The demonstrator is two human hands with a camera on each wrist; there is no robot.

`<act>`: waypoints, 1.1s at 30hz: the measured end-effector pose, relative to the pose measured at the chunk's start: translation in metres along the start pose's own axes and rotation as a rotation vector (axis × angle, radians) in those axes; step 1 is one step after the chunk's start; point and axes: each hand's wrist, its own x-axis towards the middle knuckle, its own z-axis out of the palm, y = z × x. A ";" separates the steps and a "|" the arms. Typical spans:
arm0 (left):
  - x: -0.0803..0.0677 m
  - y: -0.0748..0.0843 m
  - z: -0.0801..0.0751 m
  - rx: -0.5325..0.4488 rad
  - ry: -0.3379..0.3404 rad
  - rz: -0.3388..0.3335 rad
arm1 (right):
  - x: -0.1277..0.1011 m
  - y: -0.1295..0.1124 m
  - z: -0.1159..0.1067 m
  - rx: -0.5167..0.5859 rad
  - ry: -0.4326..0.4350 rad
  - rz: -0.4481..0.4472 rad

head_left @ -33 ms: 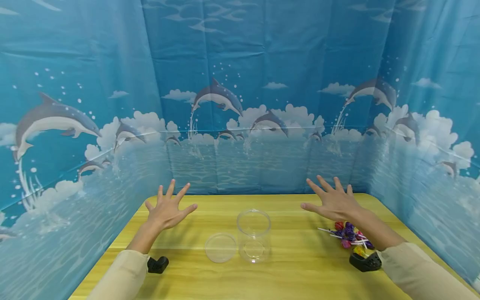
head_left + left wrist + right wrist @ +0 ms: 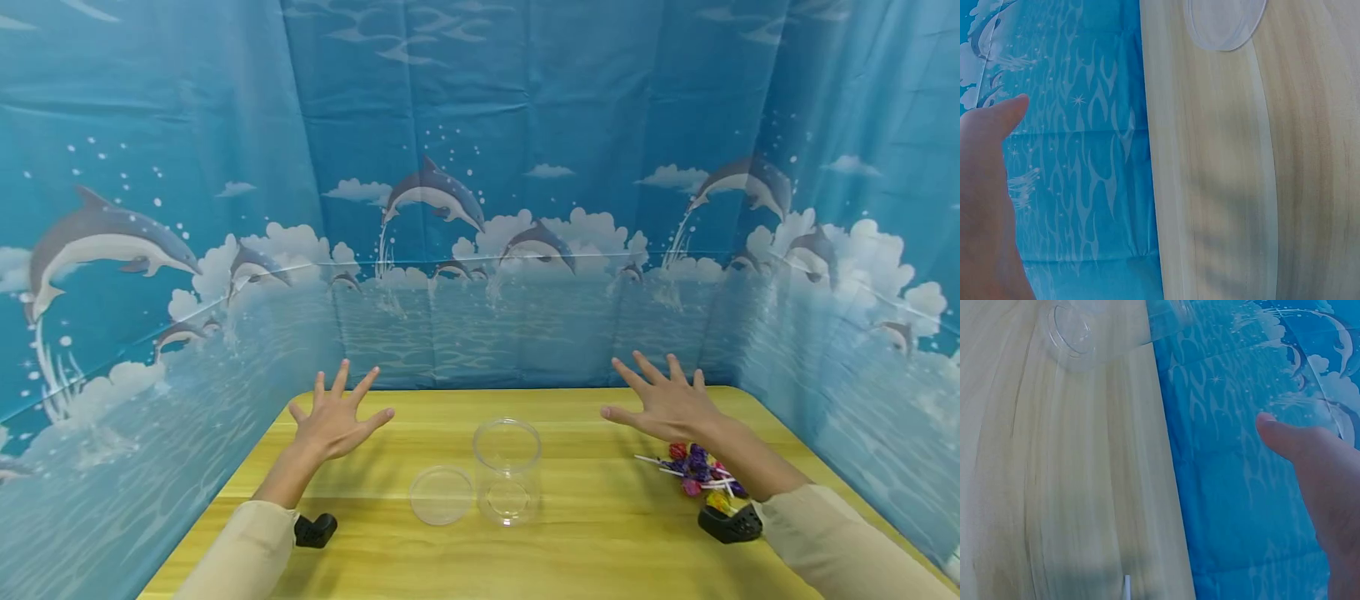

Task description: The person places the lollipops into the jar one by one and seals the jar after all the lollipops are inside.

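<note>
Both hands hover over the table with their fingers spread wide, and neither holds anything. My left hand point(image 2: 332, 427) is at the left, beyond a flat clear round lid point(image 2: 441, 496). To the right, my right hand point(image 2: 672, 406) is above and behind a loose pile of wrapped lollipops point(image 2: 696, 467), partly hidden by that forearm. Between the hands a clear plastic jar point(image 2: 507, 475) stands upright, its mouth uncovered. Part of the lid point(image 2: 1225, 37) shows at the top of the left wrist view. In the right wrist view, the jar point(image 2: 1072, 331) appears at the top.
A yellow wood-grain table point(image 2: 570, 550) lies under everything. Blue curtains point(image 2: 480, 333) printed with dolphins stand at its back and sides. Black wrist mounts point(image 2: 315, 531) show below both sleeves.
</note>
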 end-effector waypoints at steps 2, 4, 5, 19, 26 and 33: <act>0.001 0.000 0.001 0.002 0.001 0.000 | -0.001 0.001 0.001 -0.001 0.006 0.004; 0.001 0.000 0.003 -0.001 0.003 -0.003 | -0.002 -0.001 0.000 -0.008 0.013 -0.001; 0.001 -0.001 0.003 -0.002 0.005 -0.004 | -0.002 -0.002 0.000 -0.010 0.015 -0.003; 0.004 -0.001 0.007 -0.005 0.006 -0.016 | 0.007 -0.004 0.006 0.002 0.008 -0.021; 0.008 -0.001 0.000 0.021 0.031 0.008 | 0.006 -0.017 -0.004 -0.013 0.025 -0.060; 0.007 0.009 -0.008 -0.064 0.016 0.048 | 0.004 -0.016 -0.012 -0.015 0.012 -0.059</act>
